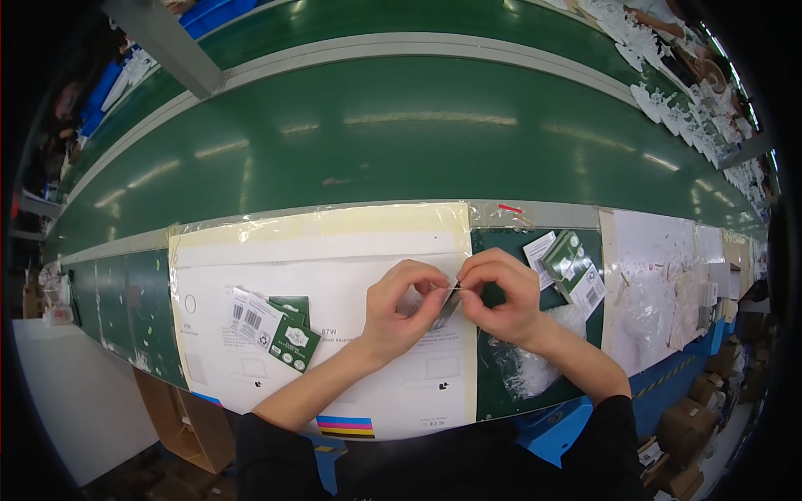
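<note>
Over the white printed sheet (251,401), both hands meet at a thin, dark card (452,307) seen nearly edge-on. My left hand (405,305) pinches it from the left with thumb and forefinger. Opposite, my right hand (505,296) grips it between thumb and fingertips. Much of the card is hidden by the fingers. To the left lies a fanned group of green cards (294,341), with white barcode labels (256,316) on top. A stack of green cards (568,257) and more white labels (588,292) sit beyond my right hand. Clear plastic bags (530,367) lie under my right forearm.
A long green conveyor belt (401,159) runs behind the bench, bordered by a metal rail (535,215). White plastic parts (681,117) line the far right. A cardboard box (180,417) stands below at left; a blue bin (555,430) sits under the front edge.
</note>
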Available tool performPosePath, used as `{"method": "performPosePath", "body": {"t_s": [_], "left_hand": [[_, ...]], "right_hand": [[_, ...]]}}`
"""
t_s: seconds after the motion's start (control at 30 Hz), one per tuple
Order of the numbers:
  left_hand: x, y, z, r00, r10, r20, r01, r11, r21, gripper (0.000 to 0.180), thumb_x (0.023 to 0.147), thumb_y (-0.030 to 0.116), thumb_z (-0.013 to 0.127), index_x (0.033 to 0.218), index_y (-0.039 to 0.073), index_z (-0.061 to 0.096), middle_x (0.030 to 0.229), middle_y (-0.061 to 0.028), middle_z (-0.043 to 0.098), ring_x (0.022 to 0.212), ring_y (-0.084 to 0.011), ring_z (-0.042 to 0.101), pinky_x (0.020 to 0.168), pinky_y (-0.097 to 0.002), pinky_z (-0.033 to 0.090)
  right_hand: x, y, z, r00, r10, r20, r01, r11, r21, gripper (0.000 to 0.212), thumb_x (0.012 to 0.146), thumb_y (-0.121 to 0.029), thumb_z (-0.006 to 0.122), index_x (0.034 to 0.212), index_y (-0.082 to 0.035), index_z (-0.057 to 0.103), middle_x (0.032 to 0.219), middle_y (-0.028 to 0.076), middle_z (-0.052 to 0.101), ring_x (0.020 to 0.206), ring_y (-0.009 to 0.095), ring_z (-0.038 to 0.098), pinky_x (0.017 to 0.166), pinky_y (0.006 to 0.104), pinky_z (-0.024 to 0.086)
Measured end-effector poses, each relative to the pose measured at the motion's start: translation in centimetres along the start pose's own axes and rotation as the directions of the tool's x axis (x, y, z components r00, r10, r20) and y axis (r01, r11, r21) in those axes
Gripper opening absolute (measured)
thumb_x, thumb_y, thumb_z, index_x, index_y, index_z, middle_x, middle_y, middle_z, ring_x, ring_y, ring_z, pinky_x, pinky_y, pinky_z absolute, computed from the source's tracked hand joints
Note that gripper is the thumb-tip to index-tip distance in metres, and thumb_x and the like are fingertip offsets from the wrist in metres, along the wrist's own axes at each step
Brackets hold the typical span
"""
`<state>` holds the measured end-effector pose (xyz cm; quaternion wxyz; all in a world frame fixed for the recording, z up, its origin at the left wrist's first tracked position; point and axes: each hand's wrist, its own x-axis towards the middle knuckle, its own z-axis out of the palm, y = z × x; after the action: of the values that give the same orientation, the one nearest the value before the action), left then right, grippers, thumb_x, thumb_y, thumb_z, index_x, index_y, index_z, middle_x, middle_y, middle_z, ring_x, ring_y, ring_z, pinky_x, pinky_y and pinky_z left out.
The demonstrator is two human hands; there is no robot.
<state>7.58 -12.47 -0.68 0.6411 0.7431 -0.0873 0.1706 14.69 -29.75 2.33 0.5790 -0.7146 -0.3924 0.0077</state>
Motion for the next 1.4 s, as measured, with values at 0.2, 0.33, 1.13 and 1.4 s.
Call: {"method": "performPosePath", "body": {"t_s": [0.2, 0.33, 1.13, 1.4], "left_hand": [[0.6, 1.1, 0.7, 0.994, -0.056, 0.089, 0.062, 0.996, -0.062, 0.048, 0.077, -0.003, 0.065, 0.122, -0.002, 0.049, 0.101, -0.0112, 0.063, 0.089, -0.0177, 0.061, 0.078, -0.0269, 0.048], [-0.4, 0.3, 0.4, 0.979, -0.163, 0.123, 0.176, 0.979, -0.102, 0.042, 0.079, -0.003, 0.064, 0.119, -0.002, 0.051, 0.101, -0.0118, 0.064, 0.092, -0.0174, 0.063, 0.08, -0.0268, 0.05], [0.1, 0.9, 0.1, 0.979, -0.181, 0.096, 0.181, 0.983, 0.006, 0.007, 0.087, 0.004, 0.059, 0.092, -0.001, 0.061, 0.073, -0.0077, 0.057, 0.065, -0.0151, 0.054, 0.059, -0.0247, 0.042], [0.5, 0.9, -0.1, 0.97, -0.239, 0.042, 0.24, 0.971, -0.001, 0.005, 0.087, 0.003, 0.059, 0.089, -0.002, 0.06, 0.076, -0.008, 0.059, 0.066, -0.0143, 0.055, 0.06, -0.0248, 0.044]], "right_hand": [[-0.3, 0.1, 0.0, 0.995, 0.022, -0.099, -0.017, 0.998, 0.054, 0.014, 0.074, 0.006, 0.064, 0.085, 0.0, 0.06, 0.09, 0.009, 0.062, 0.064, 0.01, 0.057, 0.052, 0.0208, 0.046], [-1.1, 0.6, -0.4, 0.988, 0.117, -0.105, -0.101, 0.984, 0.148, 0.012, 0.083, 0.004, 0.056, 0.093, 0.001, 0.051, 0.094, 0.012, 0.055, 0.072, 0.012, 0.054, 0.065, 0.0221, 0.048], [-0.7, 0.5, -0.2, 0.969, 0.245, -0.024, -0.218, 0.899, 0.38, 0.007, 0.088, -0.004, 0.053, 0.087, -0.001, 0.047, 0.088, 0.008, 0.052, 0.071, 0.01, 0.052, 0.065, 0.0218, 0.045], [-0.3, 0.6, -0.3, 0.952, 0.305, 0.008, -0.278, 0.856, 0.435, 0.009, 0.09, -0.007, 0.051, 0.086, -0.003, 0.044, 0.086, 0.007, 0.052, 0.068, 0.009, 0.051, 0.06, 0.0204, 0.042]]}}
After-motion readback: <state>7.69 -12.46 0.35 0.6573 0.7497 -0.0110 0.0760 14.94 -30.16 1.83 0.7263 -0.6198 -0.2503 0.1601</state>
